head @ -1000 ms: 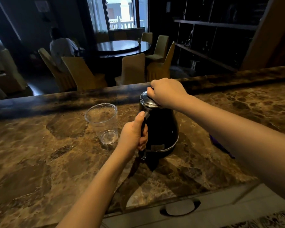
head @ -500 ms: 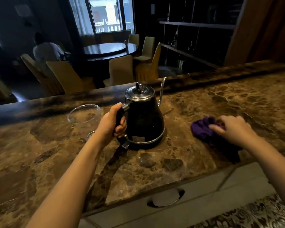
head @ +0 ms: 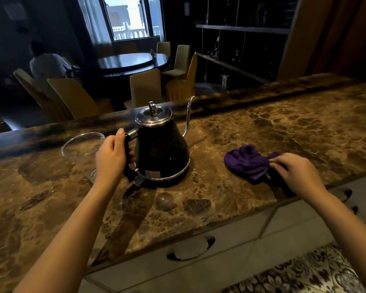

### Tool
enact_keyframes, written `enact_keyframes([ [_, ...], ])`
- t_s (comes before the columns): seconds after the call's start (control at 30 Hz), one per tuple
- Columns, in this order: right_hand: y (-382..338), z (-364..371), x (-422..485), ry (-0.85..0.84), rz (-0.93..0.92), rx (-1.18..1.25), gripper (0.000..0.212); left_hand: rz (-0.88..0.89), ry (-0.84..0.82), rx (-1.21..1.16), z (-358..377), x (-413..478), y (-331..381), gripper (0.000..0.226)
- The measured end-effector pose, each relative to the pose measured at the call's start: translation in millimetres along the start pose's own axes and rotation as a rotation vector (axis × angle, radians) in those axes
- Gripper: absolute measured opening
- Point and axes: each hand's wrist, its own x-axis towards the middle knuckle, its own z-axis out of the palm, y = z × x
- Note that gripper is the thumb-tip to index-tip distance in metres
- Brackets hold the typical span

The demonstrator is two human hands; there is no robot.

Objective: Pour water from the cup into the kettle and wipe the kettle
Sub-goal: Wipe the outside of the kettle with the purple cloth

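A brown marble counter (head: 262, 127) seen from above, with two bare forearms reaching forward over it.

At far left stands a clear plastic cup (head: 82, 144), upright and open, partly hidden behind the left hand. It looks empty, though the dim light makes that hard to confirm.

The left arm stretches diagonally up from the lower left. The left hand (head: 112, 157) is curled around the black handle (head: 128, 159) of the kettle, thumb lying along the top of the handle, fingers wrapped closed around it, their tips showing on the far side.

The kettle (head: 162, 153) sits upright on the counter near the middle, black-bodied with a silver lid (head: 153, 116) in place and a thin curved spout (head: 188, 117) pointing away to the right.

Further right, apart from the kettle, a crumpled purple cloth (head: 248, 160) lies on the counter near its front edge.

The right arm comes in from the lower right corner. The right hand (head: 295, 172) rests palm down on the cloth's right end, fingers bent and pinching a fold of the fabric.

Below the counter edge runs a pale drawer front (head: 230, 256).
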Motion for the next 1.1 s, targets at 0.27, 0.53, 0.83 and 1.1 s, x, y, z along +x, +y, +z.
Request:
enact_keyframes([
  [0.27, 0.6, -4.7, 29.0, -0.018, 0.151, 0.092, 0.022, 0.106, 0.067, 0.246, 3.6, 4.0, -7.7, 0.060],
  [0.53, 31.5, 4.8, 21.9, -0.225, 0.177, -0.112, 0.023, 0.152, 0.126, 0.245, 9.7, -0.9, -5.4, 0.054],
  [0.83, -46.8, -77.7, 54.4, 0.477, 0.059, 0.583, 0.015, 0.187, 0.163, 0.306, 10.9, 1.0, -2.7, 0.061],
  [1.1, -137.7, 20.9, 56.2, 0.375, 0.036, 0.709, 0.011, 0.193, 0.114, 0.298, 6.7, -0.3, 4.3, 0.058],
])
